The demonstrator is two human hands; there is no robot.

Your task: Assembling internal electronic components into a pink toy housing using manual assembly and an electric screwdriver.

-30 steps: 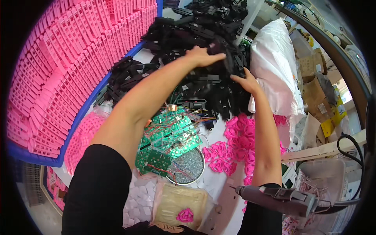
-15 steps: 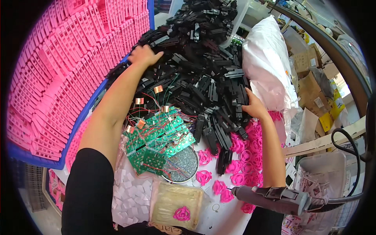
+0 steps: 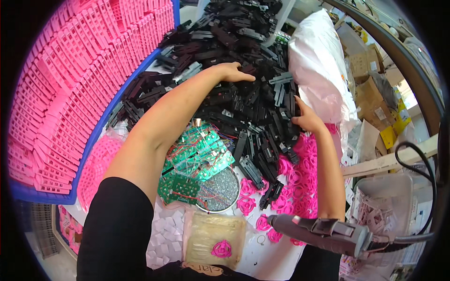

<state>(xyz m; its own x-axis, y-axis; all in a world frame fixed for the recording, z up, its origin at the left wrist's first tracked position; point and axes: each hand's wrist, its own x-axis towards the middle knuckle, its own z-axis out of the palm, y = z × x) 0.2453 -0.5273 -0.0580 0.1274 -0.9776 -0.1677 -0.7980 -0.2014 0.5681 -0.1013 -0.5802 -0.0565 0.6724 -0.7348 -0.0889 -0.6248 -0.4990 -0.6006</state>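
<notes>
Black parts (image 3: 246, 100): loose heap of narrow bars, far middle; blue crate (image 3: 61, 197) to the left, white sack (image 3: 323, 65) to the right
Left hand (image 3: 233, 72): over the heap, thumb stretched out to the right; cannot tell whether it grips a bar
Right hand (image 3: 309, 117): at the heap's right edge, thumb apart from fingers, just beside the sack; fingertips partly hidden, grip cannot be told
Slide risk: bars could spill nearer onto the pink rings (image 3: 300, 178) and mix; likely cause, loose stacking and a broad push
Wire risk: thin leads on the green circuit boards (image 3: 201, 154) could snag; likely cause, bars or left forearm dragging across
Tool risk: power screwdriver (image 3: 323, 234) could be knocked; cause, its closeness to the right forearm
Long axis: mixed across the heap; nearest bar runs far-right to near-left, the one beyond it far-left to near-right; which end leads, cannot tell
</notes>
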